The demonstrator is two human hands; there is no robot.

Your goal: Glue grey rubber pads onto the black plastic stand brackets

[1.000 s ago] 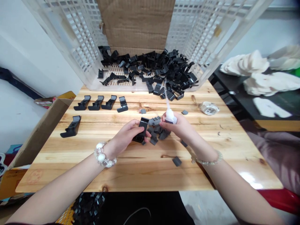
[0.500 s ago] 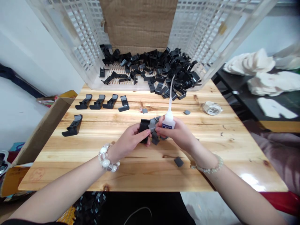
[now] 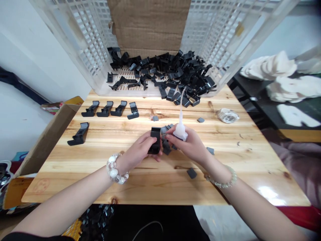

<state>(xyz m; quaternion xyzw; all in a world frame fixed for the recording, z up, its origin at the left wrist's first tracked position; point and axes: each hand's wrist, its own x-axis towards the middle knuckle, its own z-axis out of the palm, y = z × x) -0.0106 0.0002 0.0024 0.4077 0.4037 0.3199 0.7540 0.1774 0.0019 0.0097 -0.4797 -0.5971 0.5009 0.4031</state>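
left hand (image 3: 139, 149): fingers pressed together round black plastic clip (image 3: 155, 140) | right hand (image 3: 190, 146): pinching white glue bottle (image 3: 180, 132), nozzle up | both mid-desk, wooden desk (image 3: 50, 187) | grey pads (image 3: 166, 146) heaped just beside clip | loose black clips (image 3: 175, 75) in white plastic crate (image 3: 82, 43), back edge

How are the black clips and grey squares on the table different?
The black clip is bigger than the grey square. The black clip is long with a bent foot, while the grey square is flat and plain. The black clips stand in a row; the grey squares lie scattered. Both sit on the wooden table.
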